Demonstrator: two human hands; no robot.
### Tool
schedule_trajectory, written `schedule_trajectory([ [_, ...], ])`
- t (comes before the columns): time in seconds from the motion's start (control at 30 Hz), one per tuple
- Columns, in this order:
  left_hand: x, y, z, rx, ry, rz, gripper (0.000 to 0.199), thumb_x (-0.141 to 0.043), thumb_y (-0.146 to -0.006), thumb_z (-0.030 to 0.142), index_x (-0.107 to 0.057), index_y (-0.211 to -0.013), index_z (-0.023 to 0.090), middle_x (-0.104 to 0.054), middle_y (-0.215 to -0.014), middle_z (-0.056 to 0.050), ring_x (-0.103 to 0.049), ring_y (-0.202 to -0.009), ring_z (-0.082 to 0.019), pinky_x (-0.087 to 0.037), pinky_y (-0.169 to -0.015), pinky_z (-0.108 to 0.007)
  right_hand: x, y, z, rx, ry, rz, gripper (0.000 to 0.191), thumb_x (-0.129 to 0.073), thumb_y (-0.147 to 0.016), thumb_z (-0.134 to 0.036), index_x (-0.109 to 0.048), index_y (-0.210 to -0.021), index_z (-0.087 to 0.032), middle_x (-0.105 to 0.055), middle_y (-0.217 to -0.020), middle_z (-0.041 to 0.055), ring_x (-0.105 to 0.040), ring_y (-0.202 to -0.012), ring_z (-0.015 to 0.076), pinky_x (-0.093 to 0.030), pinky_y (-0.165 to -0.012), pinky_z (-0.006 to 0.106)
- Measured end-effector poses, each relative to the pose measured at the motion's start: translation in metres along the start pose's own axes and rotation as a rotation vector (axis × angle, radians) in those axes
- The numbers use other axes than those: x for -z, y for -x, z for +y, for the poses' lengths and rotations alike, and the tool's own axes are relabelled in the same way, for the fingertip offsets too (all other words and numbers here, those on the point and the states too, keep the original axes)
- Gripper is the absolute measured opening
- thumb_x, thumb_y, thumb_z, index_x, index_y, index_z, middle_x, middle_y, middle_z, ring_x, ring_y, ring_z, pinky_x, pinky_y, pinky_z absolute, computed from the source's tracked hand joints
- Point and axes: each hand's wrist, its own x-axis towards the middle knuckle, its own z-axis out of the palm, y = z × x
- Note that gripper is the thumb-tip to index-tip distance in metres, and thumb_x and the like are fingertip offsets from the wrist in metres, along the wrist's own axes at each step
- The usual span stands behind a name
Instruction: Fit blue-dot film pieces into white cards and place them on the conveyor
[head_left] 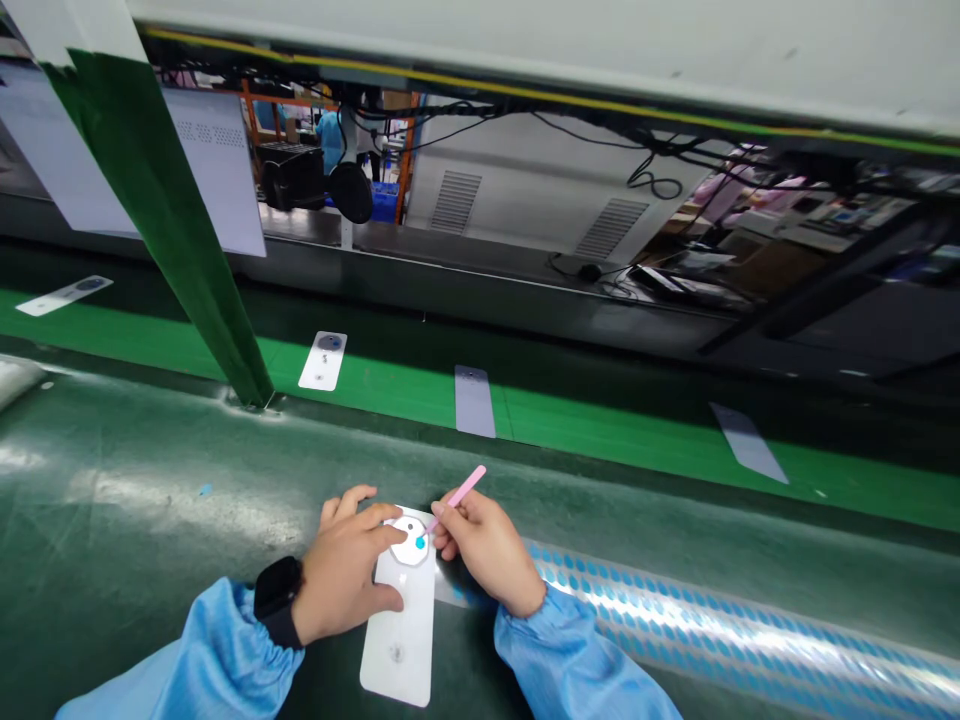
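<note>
A white rectangular panel (401, 640) with rounded corners lies on the green bench before me. Near its far end is a pale octagonal piece (405, 548) with a small dark hole and a blue dot (421, 543) on it. My left hand (349, 560), a black watch on its wrist, rests on the panel's left side with fingers spread. My right hand (484, 545) pinches a pink stick-like tool, perhaps tweezers (471, 484), whose tip points down at the blue dot. Whether the tip touches the dot I cannot tell.
A clear sheet with rows of blue dots (675, 600) stretches to the right. Beyond the bench runs a green conveyor belt (390, 400) carrying several white panels, one of them here (474, 400). A green-wrapped post (172, 230) stands at left. Cables (525, 112) hang under the shelf overhead.
</note>
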Motion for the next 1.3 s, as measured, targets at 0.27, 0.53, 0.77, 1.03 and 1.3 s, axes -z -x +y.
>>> schedule_trajectory([
  [0.27, 0.001, 0.000, 0.000, 0.006, 0.007, -0.004, 0.054, -0.085, -0.054, 0.036, -0.065, -0.104, 0.032, -0.056, -0.129, 0.003, -0.029, -0.130, -0.034, -0.024, -0.102, -0.049, 0.000, 0.001, -0.003, -0.002, 0.006, 0.004, 0.027, -0.059, -0.070, -0.044, -0.055, -0.071, -0.017, -0.059, -0.052, -0.0024, -0.055, -0.043, 0.0104, -0.045, -0.042, 0.022],
  [0.53, 0.002, 0.000, 0.001, 0.010, -0.005, -0.019, 0.054, -0.084, -0.056, 0.036, -0.064, -0.106, 0.032, -0.055, -0.130, 0.002, -0.028, -0.130, -0.034, -0.025, -0.102, -0.049, -0.002, 0.002, -0.001, 0.021, 0.024, 0.016, 0.025, -0.059, -0.071, -0.044, -0.056, -0.070, -0.019, -0.059, -0.052, -0.0025, -0.055, -0.043, 0.0114, -0.047, -0.043, 0.023],
  [0.77, 0.000, 0.000, 0.000, -0.019, -0.009, 0.005, 0.051, -0.082, -0.058, 0.038, -0.064, -0.106, 0.032, -0.055, -0.129, 0.000, -0.029, -0.129, -0.035, -0.026, -0.101, -0.050, 0.000, 0.005, 0.003, 0.067, 0.054, 0.028, 0.027, -0.057, -0.072, -0.047, -0.057, -0.071, -0.019, -0.062, -0.054, -0.0006, -0.058, -0.047, 0.0135, -0.048, -0.047, 0.025],
  [1.03, 0.001, 0.001, 0.000, -0.008, -0.021, -0.007, 0.050, -0.080, -0.060, 0.037, -0.064, -0.107, 0.033, -0.055, -0.129, 0.001, -0.029, -0.129, -0.034, -0.025, -0.101, -0.050, -0.001, 0.007, 0.003, 0.087, 0.052, 0.021, 0.029, -0.057, -0.072, -0.049, -0.056, -0.070, -0.019, -0.062, -0.056, 0.0004, -0.058, -0.048, 0.0141, -0.049, -0.048, 0.026],
  [1.3, -0.002, 0.002, 0.000, -0.031, -0.040, 0.000, 0.047, -0.076, -0.063, 0.035, -0.063, -0.108, 0.032, -0.053, -0.130, -0.002, -0.028, -0.129, -0.036, -0.024, -0.101, -0.054, -0.001, 0.012, 0.001, 0.157, 0.136, 0.030, 0.026, -0.054, -0.075, -0.047, -0.057, -0.071, -0.022, -0.063, -0.058, 0.0011, -0.060, -0.050, 0.0159, -0.051, -0.050, 0.027],
])
